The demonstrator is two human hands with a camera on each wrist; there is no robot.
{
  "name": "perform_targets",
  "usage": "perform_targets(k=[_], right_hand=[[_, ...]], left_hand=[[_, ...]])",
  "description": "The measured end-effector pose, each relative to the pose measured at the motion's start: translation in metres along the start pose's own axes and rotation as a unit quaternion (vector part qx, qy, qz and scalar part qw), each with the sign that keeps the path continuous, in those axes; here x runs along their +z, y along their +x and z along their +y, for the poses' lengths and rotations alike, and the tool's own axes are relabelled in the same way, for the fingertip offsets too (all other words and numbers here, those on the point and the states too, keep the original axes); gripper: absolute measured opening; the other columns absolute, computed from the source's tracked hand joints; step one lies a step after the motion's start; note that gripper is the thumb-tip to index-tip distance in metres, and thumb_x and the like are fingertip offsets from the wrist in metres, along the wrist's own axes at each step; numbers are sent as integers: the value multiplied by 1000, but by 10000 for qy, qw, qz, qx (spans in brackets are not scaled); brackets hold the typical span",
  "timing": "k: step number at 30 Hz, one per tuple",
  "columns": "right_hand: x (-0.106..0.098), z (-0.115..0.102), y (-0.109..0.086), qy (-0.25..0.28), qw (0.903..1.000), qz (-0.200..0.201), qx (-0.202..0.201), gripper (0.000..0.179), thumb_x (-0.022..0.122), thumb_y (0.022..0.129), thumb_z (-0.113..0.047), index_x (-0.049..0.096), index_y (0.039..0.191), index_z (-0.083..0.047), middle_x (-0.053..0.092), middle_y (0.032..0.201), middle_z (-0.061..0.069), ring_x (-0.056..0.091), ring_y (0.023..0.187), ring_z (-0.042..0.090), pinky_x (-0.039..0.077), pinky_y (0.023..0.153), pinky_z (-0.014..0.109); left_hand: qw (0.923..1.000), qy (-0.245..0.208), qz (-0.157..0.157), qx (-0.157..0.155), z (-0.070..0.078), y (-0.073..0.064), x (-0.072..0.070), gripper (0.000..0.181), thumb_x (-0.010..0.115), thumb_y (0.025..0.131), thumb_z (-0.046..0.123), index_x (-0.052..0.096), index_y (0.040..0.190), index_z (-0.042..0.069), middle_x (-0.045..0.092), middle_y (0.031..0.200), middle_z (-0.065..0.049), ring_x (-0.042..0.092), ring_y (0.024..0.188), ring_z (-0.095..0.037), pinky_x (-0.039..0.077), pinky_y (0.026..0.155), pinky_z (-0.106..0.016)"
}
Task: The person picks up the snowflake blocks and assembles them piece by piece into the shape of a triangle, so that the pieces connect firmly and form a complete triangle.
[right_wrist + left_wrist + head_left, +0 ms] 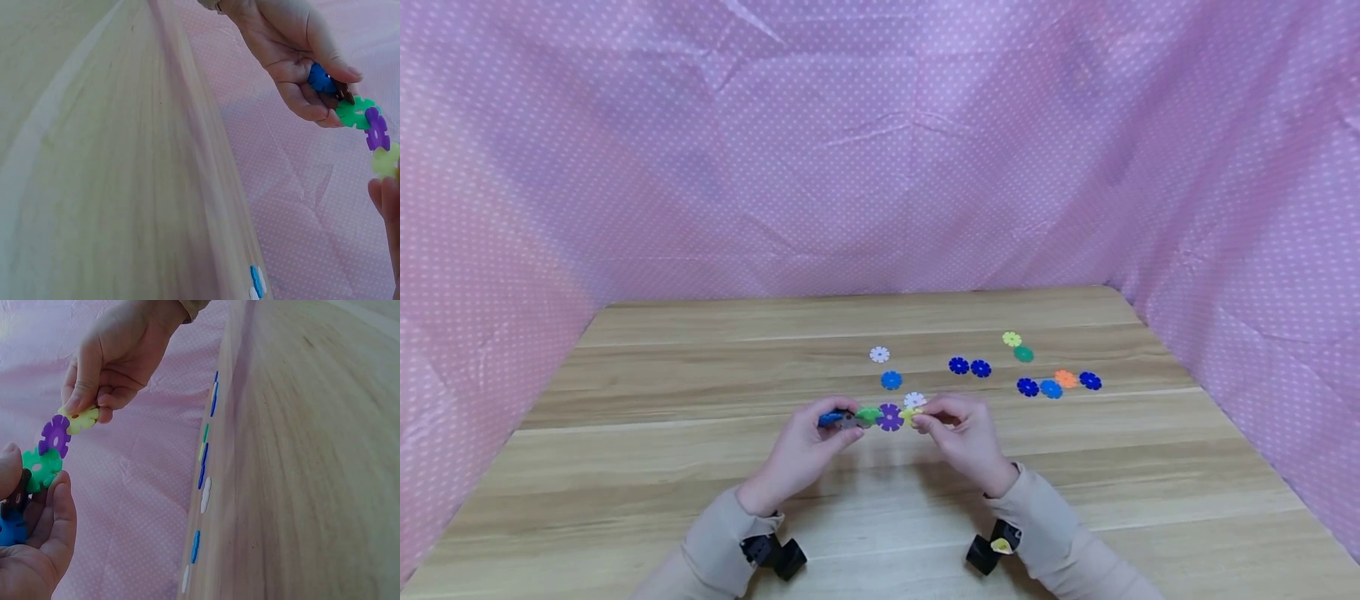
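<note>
Between the two hands, held above the table, stretches a chain of notched plastic snowflake discs. It runs from a blue disc (321, 79) through a brown disc (19, 492), a green disc (42, 467) and a purple disc (890, 417) to a yellow disc (80, 419). My left hand (801, 450) grips the blue, brown and green end, its fingers partly covering the blue and brown discs. At the other end, my right hand (967, 437) pinches the yellow disc between thumb and fingers. The purple disc shows uncovered in the middle.
Loose discs lie on the wooden table (700, 367) beyond the hands: a white disc (879, 355), a light blue disc (891, 380), and another white disc (913, 400) close behind the chain. Farther right lie several more, including an orange disc (1065, 379). Pink dotted cloth (850, 167) surrounds the table.
</note>
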State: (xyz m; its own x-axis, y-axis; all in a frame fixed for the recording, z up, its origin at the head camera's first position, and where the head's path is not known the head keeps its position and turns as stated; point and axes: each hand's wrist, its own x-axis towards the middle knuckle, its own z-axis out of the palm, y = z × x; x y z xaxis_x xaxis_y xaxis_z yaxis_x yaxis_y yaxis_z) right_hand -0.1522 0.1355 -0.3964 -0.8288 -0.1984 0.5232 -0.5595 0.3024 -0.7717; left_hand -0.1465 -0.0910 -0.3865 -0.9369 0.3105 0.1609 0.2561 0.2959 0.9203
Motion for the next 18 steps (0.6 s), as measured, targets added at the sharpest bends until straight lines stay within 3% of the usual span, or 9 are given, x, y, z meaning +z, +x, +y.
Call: perform_targets(k=[6,18], right_hand=[[0,-2,-1,-9,9998,-169,104,6,70,80,5,72,80,-1,70,75,10,63,66,5,56,63,25],[8,-1,-8,158,9995,220,161,7,70,78,9,72,80,2,69,75,15,64,66,4,56,61,25]], left_hand=[[10000,-81,-10,24,1,-1,-2,24,67,86,5,63,110,1,65,105,-14,64,89,-18,53,75,-17],[9998,11,46,-170,0,0,-2,25,68,83,2,65,108,3,67,101,-11,65,85,-16,55,73,-20]])
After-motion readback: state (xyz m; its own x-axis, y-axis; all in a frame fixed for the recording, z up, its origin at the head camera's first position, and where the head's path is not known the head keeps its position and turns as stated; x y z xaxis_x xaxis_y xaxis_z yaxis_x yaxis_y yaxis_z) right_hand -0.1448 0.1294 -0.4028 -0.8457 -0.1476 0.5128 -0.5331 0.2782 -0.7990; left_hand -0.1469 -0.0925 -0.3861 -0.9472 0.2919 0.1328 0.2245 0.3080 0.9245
